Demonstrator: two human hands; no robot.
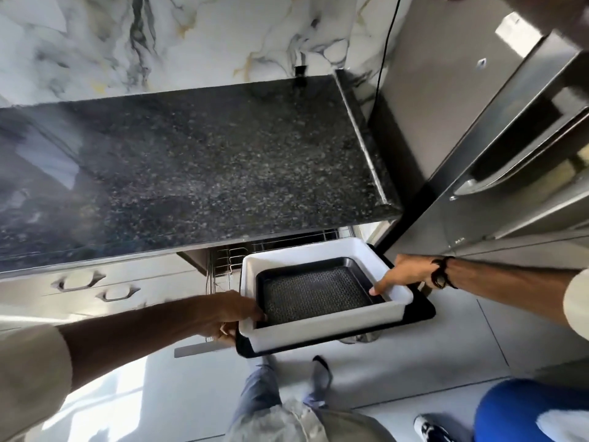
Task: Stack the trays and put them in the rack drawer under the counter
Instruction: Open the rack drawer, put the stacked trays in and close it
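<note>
Head view: the stacked black flat tray (417, 309), white deep plastic tray (322, 330) and black textured tray (315, 293) are clasped in both closed grips, left hand (229, 314) and right hand (403, 272), apparently needing lowering into the wire rack drawer (236, 260).

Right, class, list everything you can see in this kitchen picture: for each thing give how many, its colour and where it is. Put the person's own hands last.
counter: one, dark speckled stone, across the upper middle.
wall: one, white marble with grey veins, behind the counter.
fridge: one, steel grey, right of the counter.
cable: one, black, hanging down the wall beside the fridge.
drawer handles: two, pale, on cabinet fronts at lower left.
wire rack drawer: one, metal, pulled open under the counter.
flat tray: one, black, bottom of the stack.
deep tray: one, white, on the flat tray.
small tray: one, black, patterned base, inside the deep tray.
wristband: one, black, on the right wrist.
left hand: gripping the stack's left edge.
right hand: gripping the stack's right edge.
</note>
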